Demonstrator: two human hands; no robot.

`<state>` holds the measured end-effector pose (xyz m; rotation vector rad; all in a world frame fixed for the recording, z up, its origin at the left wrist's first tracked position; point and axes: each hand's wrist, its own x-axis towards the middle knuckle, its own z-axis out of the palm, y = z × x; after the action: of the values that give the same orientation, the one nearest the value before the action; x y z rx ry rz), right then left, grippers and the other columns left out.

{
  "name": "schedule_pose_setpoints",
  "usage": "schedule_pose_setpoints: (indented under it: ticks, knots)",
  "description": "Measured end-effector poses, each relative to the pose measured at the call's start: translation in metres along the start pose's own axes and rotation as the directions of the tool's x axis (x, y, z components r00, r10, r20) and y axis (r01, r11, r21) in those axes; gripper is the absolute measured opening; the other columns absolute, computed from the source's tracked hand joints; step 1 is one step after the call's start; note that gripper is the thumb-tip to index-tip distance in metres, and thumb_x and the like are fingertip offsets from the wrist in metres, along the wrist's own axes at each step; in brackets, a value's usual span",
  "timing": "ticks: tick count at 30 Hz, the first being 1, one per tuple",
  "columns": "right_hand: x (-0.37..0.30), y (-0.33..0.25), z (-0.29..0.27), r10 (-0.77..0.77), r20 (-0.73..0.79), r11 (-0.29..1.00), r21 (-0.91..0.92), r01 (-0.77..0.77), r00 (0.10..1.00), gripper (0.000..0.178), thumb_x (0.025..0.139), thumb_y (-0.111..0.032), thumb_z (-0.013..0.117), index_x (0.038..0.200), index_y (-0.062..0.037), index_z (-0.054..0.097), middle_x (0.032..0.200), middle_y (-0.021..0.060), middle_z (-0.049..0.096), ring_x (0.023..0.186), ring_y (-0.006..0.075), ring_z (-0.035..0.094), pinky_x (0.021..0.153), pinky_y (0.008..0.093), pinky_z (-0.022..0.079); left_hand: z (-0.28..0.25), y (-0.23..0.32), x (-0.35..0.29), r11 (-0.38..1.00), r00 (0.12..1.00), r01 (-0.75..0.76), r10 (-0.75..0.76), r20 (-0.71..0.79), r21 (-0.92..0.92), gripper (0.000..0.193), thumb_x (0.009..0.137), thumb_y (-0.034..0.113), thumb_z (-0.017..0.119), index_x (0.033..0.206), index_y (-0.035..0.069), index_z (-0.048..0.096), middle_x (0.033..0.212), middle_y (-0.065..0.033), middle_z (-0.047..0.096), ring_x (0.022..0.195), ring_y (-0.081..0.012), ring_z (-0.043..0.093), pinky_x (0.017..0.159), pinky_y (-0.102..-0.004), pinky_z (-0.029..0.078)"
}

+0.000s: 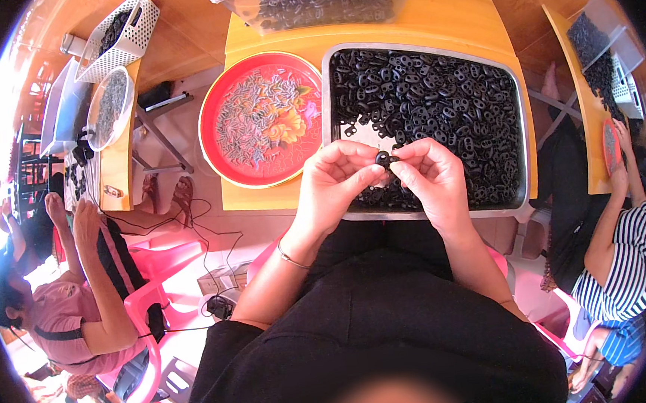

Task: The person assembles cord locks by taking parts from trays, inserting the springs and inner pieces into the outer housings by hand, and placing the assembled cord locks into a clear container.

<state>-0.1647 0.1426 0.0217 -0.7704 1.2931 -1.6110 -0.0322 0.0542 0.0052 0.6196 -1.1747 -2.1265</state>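
Note:
A small black plastic cord-lock piece [384, 158] with a round hole is pinched between the fingertips of both my hands. My left hand [327, 185] grips it from the left with thumb and forefinger, and my right hand [437, 182] from the right. Both hands are closed above the near part of a metal tray [522, 150]. Inside it lies a heap of black two-hole plastic pieces [428, 104]. To the left stands a round red plate [210, 134] holding many small, thin grey pieces that look like springs [250, 117].
A clear plastic bin [324, 5] of dark parts stands at the table's far edge. On either side, co-workers sit at other tables [121, 159] with baskets and tubs. Pink chairs [145, 289] and loose black cables [201, 229] are at the lower left.

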Motion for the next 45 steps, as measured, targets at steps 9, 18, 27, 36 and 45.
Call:
schedule_pose_setpoints:
  ticks: [9, 18, 27, 36, 45]
  knots:
    - [0.001, 0.003, -0.001, -0.010, -0.027, 0.999, -0.051, 0.009, 1.000, 0.009, 0.080, 0.001, 0.059, 0.088, -0.0001, 0.056, 0.081, 0.0029, 0.060, 0.073, 0.0059, 0.056, 0.067, 0.0192, 0.046, -0.003, 0.000, 0.000, 1.000, 1.000, -0.018, 0.019, 0.021, -0.014, 0.017, 0.076, -0.007, 0.059, 0.092, -0.003, 0.054, 0.083, -0.0111, 0.062, 0.075, -0.0154, 0.062, 0.071, -0.0276, 0.053]
    - [0.001, 0.001, 0.001, -0.030, -0.031, 0.999, -0.029, 0.029, 0.999, 0.010, 0.079, 0.001, 0.059, 0.088, -0.0004, 0.056, 0.080, 0.0028, 0.060, 0.072, 0.0057, 0.056, 0.066, 0.0190, 0.047, -0.001, 0.001, 0.000, 0.999, 1.000, -0.005, 0.005, -0.001, -0.043, 0.017, 0.076, -0.004, 0.062, 0.091, -0.002, 0.055, 0.082, -0.0092, 0.062, 0.073, -0.0139, 0.061, 0.067, -0.0242, 0.050]
    - [0.002, -0.003, 0.002, -0.005, 0.008, 1.000, -0.010, 0.005, 1.000, 0.009, 0.079, 0.002, 0.059, 0.087, 0.0004, 0.055, 0.083, 0.0062, 0.062, 0.075, 0.0092, 0.059, 0.067, 0.0205, 0.048, -0.004, 0.000, 0.000, 0.999, 0.999, -0.008, 0.009, 0.035, -0.037, 0.017, 0.076, -0.006, 0.060, 0.092, -0.002, 0.056, 0.084, -0.0111, 0.063, 0.075, -0.0146, 0.062, 0.071, -0.0261, 0.052]
    - [0.003, -0.005, 0.002, 0.022, 0.044, 0.998, -0.052, -0.020, 0.999, 0.007, 0.079, 0.001, 0.060, 0.085, -0.0006, 0.055, 0.084, 0.0067, 0.061, 0.076, 0.0087, 0.059, 0.068, 0.0208, 0.047, -0.005, 0.006, -0.001, 1.000, 0.998, 0.025, -0.024, 0.051, -0.014, 0.014, 0.076, -0.006, 0.060, 0.090, -0.003, 0.057, 0.087, -0.0103, 0.062, 0.077, -0.0136, 0.061, 0.071, -0.0257, 0.052]
    - [0.015, -0.008, -0.011, -0.036, 0.363, 0.946, -0.288, 0.149, 0.931, 0.027, 0.074, -0.004, 0.066, 0.100, -0.0016, 0.058, 0.077, -0.0003, 0.047, 0.065, 0.0060, 0.048, 0.057, 0.0181, 0.040, -0.012, 0.007, 0.002, 0.981, 0.974, 0.139, -0.111, 0.198, -0.137, 0.022, 0.078, -0.004, 0.059, 0.095, 0.003, 0.047, 0.079, -0.0067, 0.059, 0.072, -0.0112, 0.058, 0.064, -0.0217, 0.048]
